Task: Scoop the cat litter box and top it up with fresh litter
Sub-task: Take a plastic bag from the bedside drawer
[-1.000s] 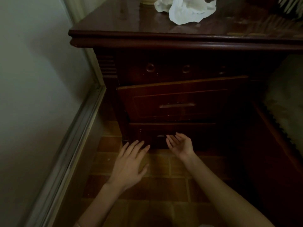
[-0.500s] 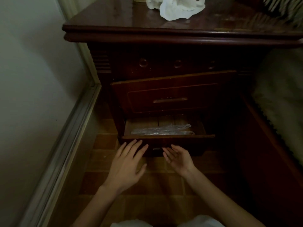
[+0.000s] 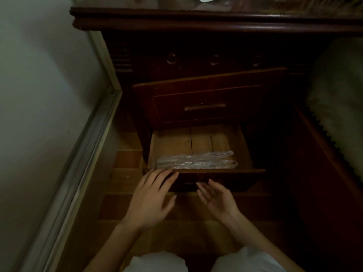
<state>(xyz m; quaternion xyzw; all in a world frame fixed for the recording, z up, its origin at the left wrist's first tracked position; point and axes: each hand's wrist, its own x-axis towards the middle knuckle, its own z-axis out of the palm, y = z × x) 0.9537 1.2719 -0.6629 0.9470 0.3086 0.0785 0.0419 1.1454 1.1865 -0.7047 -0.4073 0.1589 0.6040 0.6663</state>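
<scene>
While the nightstand (image 3: 196, 22) has its bottom drawer (image 3: 176, 142) open over the tiled floor (image 3: 125, 160), plastic bags (image 3: 196, 161) lie along its front; left hand (image 3: 149, 201) and right hand (image 3: 218, 201) hover there, fingers spread, holding nothing.

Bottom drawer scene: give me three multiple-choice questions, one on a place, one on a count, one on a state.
1. Where do the clear plastic bags lie?
A) on the floor tiles
B) inside the bottom drawer, near its front
C) on the cabinet top
2. How many round knobs show on the top panel?
A) one
B) three
C) five
3. The bottom drawer is:
A) shut
B) lifted out onto the floor
C) pulled open
Answers: 1 B, they rest on its boards; 2 B, three rings sit in a row; 3 C, its wooden floor is exposed.
</scene>
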